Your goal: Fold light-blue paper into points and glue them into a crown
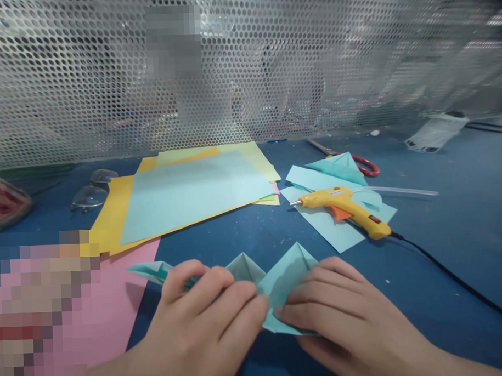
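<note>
A folded light-blue paper piece (285, 274) with several pointed peaks stretches between my two hands, just above the blue table. My left hand (214, 315) has its fingers curled over the left part of the paper, and one pointed end sticks out past its left side. On the right part, my right hand (341, 305) presses its fingers against the front face, with its thumb side underneath. Both hands are closed on the same paper. The paper's middle and its right end are partly hidden by the fingers.
Yellow and light-blue sheets (193, 195) lie behind my left hand, pink paper (135, 291) at left. Glasses (89, 196) rest beyond. A yellow glue gun (350, 206) with a black cord lies on blue papers, near red-handled scissors (367, 166). A perforated metal screen (246, 62) stands behind.
</note>
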Available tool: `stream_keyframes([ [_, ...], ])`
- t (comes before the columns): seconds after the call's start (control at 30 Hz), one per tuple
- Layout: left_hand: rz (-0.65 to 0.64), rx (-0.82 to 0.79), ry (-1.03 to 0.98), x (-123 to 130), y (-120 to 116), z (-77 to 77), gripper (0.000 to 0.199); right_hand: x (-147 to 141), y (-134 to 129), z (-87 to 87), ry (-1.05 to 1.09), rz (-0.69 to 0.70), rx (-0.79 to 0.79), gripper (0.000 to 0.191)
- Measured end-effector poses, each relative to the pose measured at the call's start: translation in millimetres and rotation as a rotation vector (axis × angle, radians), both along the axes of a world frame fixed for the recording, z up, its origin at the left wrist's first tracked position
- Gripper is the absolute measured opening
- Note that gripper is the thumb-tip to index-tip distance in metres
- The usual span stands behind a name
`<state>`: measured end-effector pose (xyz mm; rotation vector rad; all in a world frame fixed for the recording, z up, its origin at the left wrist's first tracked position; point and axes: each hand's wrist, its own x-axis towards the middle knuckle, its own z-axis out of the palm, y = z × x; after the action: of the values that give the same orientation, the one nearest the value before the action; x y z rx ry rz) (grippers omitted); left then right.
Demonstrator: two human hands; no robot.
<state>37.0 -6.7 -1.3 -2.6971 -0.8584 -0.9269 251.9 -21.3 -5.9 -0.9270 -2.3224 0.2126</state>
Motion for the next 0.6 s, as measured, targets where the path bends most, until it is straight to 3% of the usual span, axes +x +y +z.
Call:
stream_keyframes([
  [0.2,-0.024,0.062,0.109,-5,-5,-5.7,0.046,-3,-6,-0.9,-0.097,-0.018,0.11,0.026],
  [0.4,-0.034,0.009,0.244,-8,-11,6.0,0.048,-8,-7,3.1,-0.152,-0.029,0.206,0.03],
  [0.6,-0.071,0.06,0.416,-5,-12,12.8,0.051,-9,-7,14.0,-0.234,0.017,0.234,0.041],
])
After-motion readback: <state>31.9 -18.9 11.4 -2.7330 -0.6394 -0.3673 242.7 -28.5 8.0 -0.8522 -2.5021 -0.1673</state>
